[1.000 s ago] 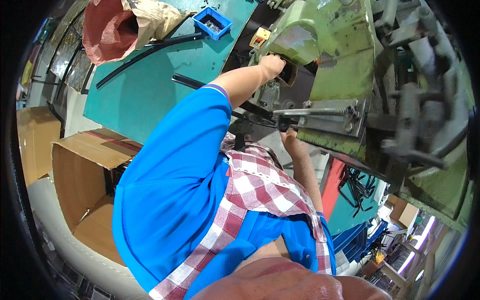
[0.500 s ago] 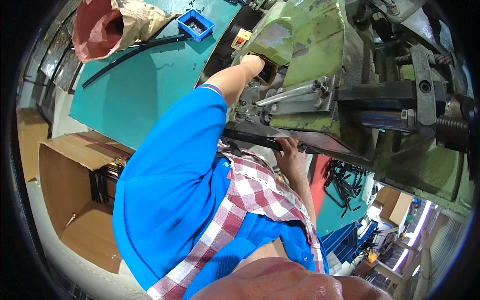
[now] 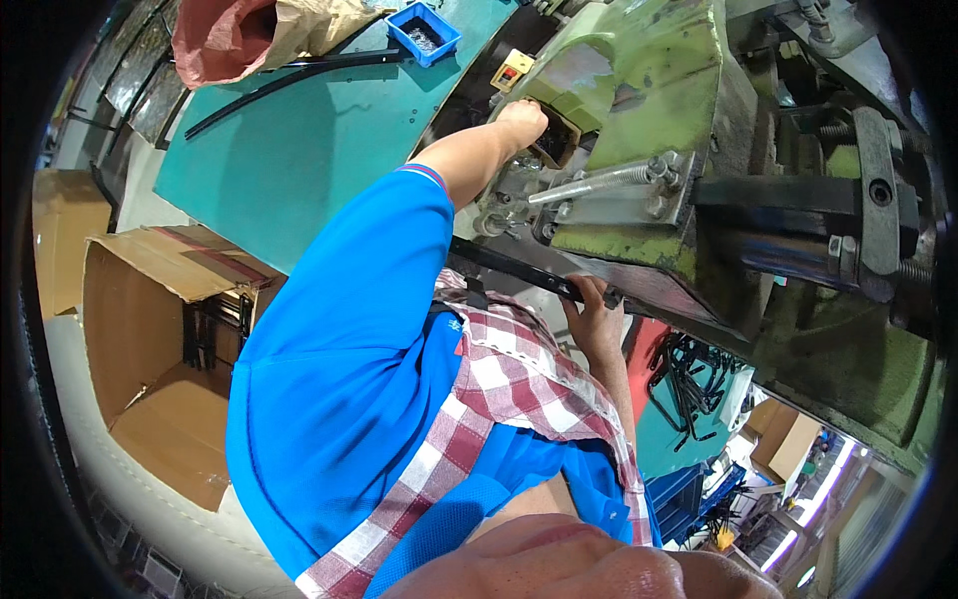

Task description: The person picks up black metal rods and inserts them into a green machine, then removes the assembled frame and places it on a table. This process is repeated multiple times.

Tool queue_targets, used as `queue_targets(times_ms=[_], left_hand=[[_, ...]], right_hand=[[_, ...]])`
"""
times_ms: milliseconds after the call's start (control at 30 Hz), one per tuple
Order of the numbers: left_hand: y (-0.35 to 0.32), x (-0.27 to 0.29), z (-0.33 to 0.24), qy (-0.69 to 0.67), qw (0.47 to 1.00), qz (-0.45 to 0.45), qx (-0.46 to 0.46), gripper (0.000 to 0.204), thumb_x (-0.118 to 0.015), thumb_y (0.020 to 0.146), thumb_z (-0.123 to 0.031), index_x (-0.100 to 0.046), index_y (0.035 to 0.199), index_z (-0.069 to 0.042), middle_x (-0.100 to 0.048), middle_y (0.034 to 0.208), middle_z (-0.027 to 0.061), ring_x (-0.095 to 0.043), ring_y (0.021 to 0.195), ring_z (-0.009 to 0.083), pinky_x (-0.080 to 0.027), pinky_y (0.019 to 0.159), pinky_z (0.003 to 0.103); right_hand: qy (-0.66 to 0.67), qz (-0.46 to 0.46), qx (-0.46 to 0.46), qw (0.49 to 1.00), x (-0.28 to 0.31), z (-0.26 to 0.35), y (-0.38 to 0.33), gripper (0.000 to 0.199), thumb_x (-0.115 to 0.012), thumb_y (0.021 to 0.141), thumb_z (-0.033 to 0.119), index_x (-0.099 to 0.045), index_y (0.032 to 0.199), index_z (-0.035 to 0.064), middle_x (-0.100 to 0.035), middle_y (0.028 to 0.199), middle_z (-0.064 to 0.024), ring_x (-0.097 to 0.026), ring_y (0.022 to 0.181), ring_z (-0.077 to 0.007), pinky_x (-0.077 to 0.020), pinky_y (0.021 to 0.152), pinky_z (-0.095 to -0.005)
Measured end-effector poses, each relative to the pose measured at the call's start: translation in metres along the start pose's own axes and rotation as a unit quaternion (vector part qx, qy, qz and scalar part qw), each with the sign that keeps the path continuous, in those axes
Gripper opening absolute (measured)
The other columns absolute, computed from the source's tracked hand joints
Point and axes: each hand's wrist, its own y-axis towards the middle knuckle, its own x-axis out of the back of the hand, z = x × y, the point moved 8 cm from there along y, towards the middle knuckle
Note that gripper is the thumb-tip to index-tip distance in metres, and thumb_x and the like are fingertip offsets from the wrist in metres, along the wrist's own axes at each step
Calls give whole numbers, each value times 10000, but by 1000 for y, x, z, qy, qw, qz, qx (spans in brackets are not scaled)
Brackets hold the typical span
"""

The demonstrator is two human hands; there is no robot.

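Observation:
My left hand (image 3: pixel 523 123) reaches to the rim of a small cardboard box (image 3: pixel 567 146) with dark contents, set against the green machine (image 3: pixel 639 110). Its fingers are curled in; whatever they hold is hidden. Lower down, my right hand (image 3: pixel 599 321) grips a long black metal bar (image 3: pixel 514 267) near one end. The bar lies slantwise in front of my checked apron (image 3: pixel 509 324), below the machine's front edge, and its far end passes behind my left sleeve.
A green table (image 3: pixel 259 150) carries a blue tray (image 3: pixel 424 35) of small parts, a curved black strip (image 3: pixel 289 90) and a paper sack (image 3: pixel 225 45). At left stands an open carton (image 3: pixel 140 329) holding black bars. Black bent parts (image 3: pixel 689 384) lie piled at right.
My view has shifted, so the table and machine sit further right. My left hand stays at the small box with fingers curled. My right hand keeps hold of the bar, which shows more fully now.

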Motion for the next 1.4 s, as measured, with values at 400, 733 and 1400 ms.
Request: queue_targets(times_ms=[400, 733, 1400], left_hand=[[-3, 43, -17, -118, 992, -21, -31, 150, -561, 819, -92, -695, 877, -56, -683, 923, 181, -667, 896, 335, -535, 764, 435], [-122, 84, -92, -340, 864, 116, -353, 241, -748, 757, -196, -679, 887, -4, -680, 739, 119, -666, 709, 226, -502, 654, 361], [-157, 105, -71, -272, 928, 246, -63, 285, -591, 832, -254, -678, 1003, -43, -669, 977, 216, -628, 935, 378, -502, 806, 422]], right_hand=[[-14, -28, -53, 998, 9, 26, -11, 311, -743, 747, 160, -643, 1038, 115, -645, 979, -101, -608, 937, -326, -510, 752, -427], [33, 4, -48, 998, -1, 8, 3, 331, -755, 711, 142, -631, 1015, 97, -621, 926, -91, -604, 904, -316, -480, 780, -411], [-115, -27, 139, 983, -40, 33, 82, 330, -573, 900, 290, -581, 1155, 81, -604, 1139, -131, -590, 1041, -344, -492, 864, -421]])
